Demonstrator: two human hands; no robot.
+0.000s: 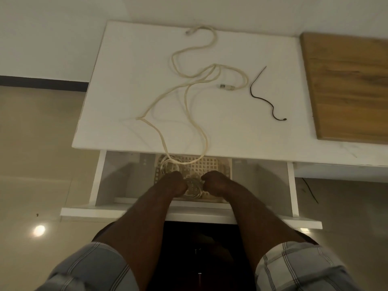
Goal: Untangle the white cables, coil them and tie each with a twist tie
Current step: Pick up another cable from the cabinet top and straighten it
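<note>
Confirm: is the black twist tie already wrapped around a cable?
No, the black twist tie lies loose on the white desk top, apart from the white cable.

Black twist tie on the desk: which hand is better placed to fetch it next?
Probably the right hand. The black twist tie lies on the desk's right side, nearer that hand. Both hands grip the coiled cable over the open drawer; the left hand could keep holding.
</note>
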